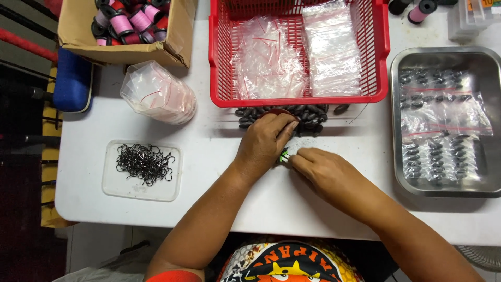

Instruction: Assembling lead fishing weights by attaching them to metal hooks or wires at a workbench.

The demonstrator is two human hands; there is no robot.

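The head view shows both hands meeting at the middle of the white surface point(292, 209), just in front of a heap of dark oval sinkers point(308, 116). Between the fingertips sits a small green piece point(284, 155), mostly hidden, so what it is cannot be told. The left hand point(263, 143) is curled down over it, fingers pinched narrow on or just beside it. The right hand point(326, 169) lies flat and low, its fingertips closed against the same spot.

For such fine work it looks wise to keep both wrists resting on the surface and the pinch light, so the small piece does not flick into the heap.

The sinkers are too many and too overlapped to count. Behind them stands one red basket point(378, 57) holding two lots of clear small bags. One steel tray point(399, 156) at the right holds several filled bags, perhaps five or six. At the left lie one clear lid of black hooks point(143, 164), uncountable in their tangle, one bundle of clear bags point(159, 94), and one cardboard box of thread spools point(125, 23).
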